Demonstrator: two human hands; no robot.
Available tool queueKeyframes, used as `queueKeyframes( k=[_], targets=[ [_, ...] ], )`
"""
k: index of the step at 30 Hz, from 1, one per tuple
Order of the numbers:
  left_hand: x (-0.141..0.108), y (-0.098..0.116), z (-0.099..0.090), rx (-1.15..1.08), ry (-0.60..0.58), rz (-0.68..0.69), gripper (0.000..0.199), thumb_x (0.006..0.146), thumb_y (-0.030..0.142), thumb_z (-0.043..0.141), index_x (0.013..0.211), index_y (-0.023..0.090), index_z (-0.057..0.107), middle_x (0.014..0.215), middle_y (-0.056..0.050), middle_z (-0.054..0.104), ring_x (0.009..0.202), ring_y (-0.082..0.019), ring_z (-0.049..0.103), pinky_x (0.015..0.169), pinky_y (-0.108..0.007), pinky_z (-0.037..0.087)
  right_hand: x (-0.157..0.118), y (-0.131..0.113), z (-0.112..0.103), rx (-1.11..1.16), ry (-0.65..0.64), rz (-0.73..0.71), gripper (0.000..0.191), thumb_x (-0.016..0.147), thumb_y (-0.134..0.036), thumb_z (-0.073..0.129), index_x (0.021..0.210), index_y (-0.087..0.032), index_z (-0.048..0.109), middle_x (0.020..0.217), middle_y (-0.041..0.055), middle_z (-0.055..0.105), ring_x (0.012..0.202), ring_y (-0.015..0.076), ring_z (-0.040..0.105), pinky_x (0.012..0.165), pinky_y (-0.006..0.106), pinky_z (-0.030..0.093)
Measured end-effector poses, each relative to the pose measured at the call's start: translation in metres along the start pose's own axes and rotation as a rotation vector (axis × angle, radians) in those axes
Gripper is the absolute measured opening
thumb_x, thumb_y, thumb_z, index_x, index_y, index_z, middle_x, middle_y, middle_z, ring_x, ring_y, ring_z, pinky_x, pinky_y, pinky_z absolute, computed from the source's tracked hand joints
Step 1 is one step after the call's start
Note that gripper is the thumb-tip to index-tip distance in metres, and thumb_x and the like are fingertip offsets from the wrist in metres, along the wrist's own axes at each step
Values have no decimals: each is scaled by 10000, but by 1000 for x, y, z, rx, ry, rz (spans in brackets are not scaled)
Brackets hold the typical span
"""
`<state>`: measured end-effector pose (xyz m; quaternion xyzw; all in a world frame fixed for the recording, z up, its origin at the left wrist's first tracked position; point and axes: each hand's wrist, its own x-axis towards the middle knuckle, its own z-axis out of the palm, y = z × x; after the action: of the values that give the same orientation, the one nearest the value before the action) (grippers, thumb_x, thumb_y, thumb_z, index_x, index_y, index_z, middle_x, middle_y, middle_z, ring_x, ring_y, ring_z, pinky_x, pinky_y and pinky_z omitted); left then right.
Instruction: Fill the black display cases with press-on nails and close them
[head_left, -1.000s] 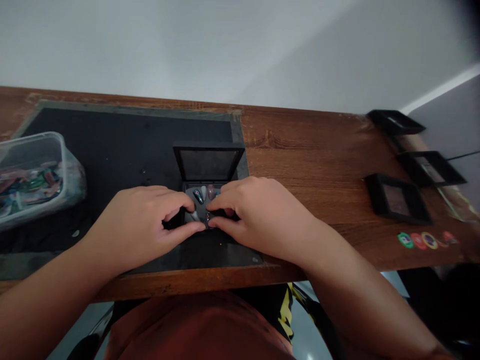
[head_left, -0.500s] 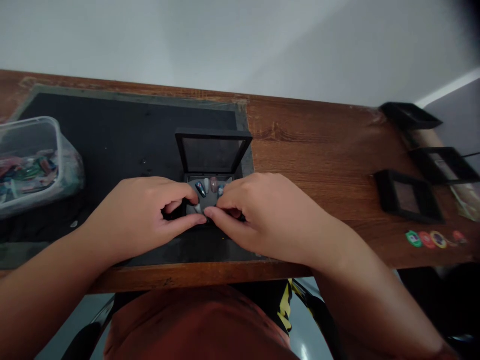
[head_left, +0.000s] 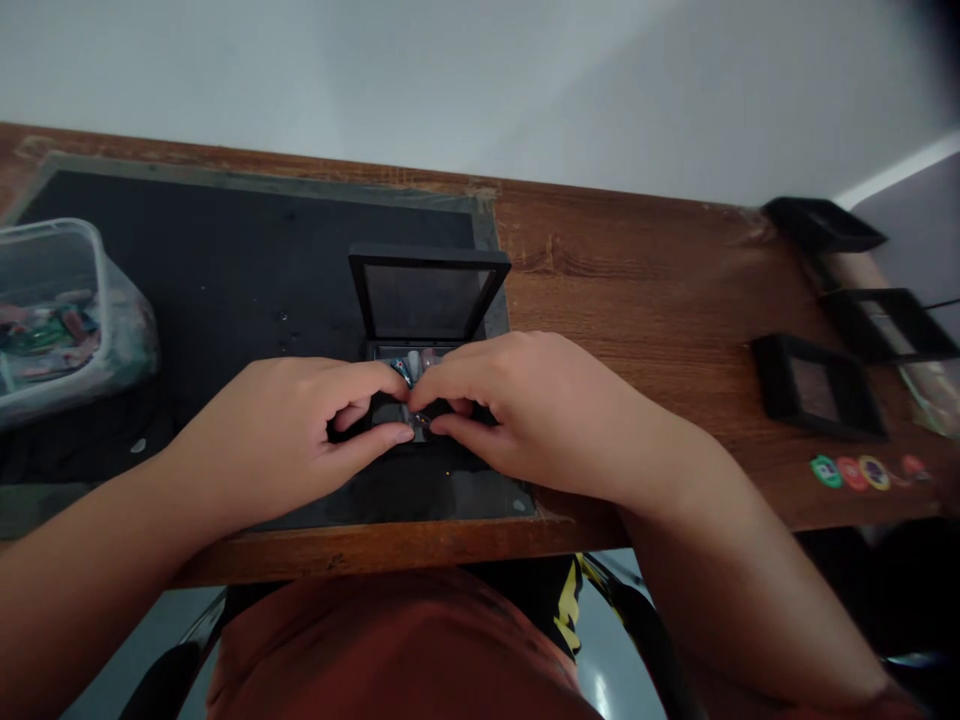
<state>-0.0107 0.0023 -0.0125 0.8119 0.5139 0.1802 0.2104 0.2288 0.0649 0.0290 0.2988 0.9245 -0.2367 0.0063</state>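
A small black display box (head_left: 390,350) stands open on the dark mat, its windowed lid (head_left: 427,300) raised at the back. Decorated false nails (head_left: 413,365) lie inside it, partly covered by my fingers. My left hand (head_left: 289,420) comes in from the left, with thumb and index finger curled at the front of the box. From the right, my right hand (head_left: 525,410) brings its thumb and index finger over the box's middle, close to the left fingertips. Both hands are closed in a pinch; whatever small piece sits between the fingertips is hidden.
A clear plastic tub (head_left: 105,330) of colourful small pieces stands at the left on the black mat (head_left: 247,240). Several black frames (head_left: 817,388) and round stickers (head_left: 827,471) lie at the right on the wooden table (head_left: 637,270). A pale wall rises behind.
My right fingertips have shifted left and forward over the false nails, covering more of them. My left hand stays nearly in place. The view has tilted slightly.
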Motion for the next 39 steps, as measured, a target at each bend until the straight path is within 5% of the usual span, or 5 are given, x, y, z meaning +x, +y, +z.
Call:
queueKeyframes(
  k=[13, 19, 26, 34, 39],
  targets=[
    [0, -1, 1, 3, -24, -29, 169, 977, 411, 709, 878, 275, 707, 594, 46, 537, 500, -155, 490, 509, -315, 289, 0, 4, 2, 50, -35, -73, 225, 1057, -111, 706, 1091, -258, 872, 1101, -7, 857, 941, 180, 719, 743, 310, 389],
    [-1, -3, 3, -1, 3, -15, 184, 986, 438, 717, 884, 285, 720, 590, 47, 555, 508, -159, 510, 517, -323, 305, 4, -3, 3, -39, -25, 45, 114, 1059, -237, 752, 979, -219, 831, 919, 8, 810, 798, 180, 637, 681, 332, 319],
    [1, -3, -1, -40, -27, -71, 176, 987, 446, 704, 908, 298, 758, 573, 66, 582, 469, -137, 497, 510, -312, 324, -1, -10, 2, -82, -51, 140, 298, 1091, -291, 675, 820, -189, 743, 774, 29, 716, 670, 164, 525, 631, 351, 273],
    [3, -4, -3, -94, -36, -96, 178, 979, 402, 651, 920, 308, 790, 559, 74, 624, 445, -126, 530, 493, -298, 329, -2, -7, -2, 42, -121, 89, 210, 1050, -141, 639, 945, -203, 810, 890, 21, 778, 771, 162, 603, 681, 330, 340],
    [4, -5, -3, -134, -65, -136, 238, 987, 420, 634, 898, 321, 831, 561, 67, 669, 437, -133, 556, 477, -299, 321, -1, -5, 0, 55, -33, 66, 93, 1005, -155, 754, 957, -199, 820, 820, -5, 745, 720, 146, 565, 689, 314, 346]
  ],
)
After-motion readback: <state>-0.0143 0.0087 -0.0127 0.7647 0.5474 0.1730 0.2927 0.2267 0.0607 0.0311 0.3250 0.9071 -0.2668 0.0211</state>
